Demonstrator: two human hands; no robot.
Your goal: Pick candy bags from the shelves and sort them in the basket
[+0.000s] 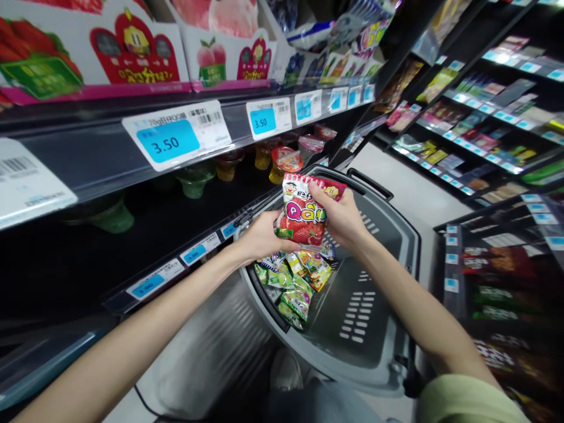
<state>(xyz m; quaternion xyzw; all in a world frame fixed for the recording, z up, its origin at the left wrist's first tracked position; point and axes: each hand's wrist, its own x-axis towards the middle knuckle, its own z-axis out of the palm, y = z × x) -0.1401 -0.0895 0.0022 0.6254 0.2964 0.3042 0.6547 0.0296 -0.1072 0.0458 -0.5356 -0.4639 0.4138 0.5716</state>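
Above the gray basket (328,320), in the head view, the red packet (303,220) is held between both hands. The left hand (259,235) has its grip closed on the lower left side, and the right hand (343,214) has its grip closed on the upper right side, with the thumb in front. Several small packets (298,294) already lie together in the basket, which I judge as the done part; the red packet is not yet among them.
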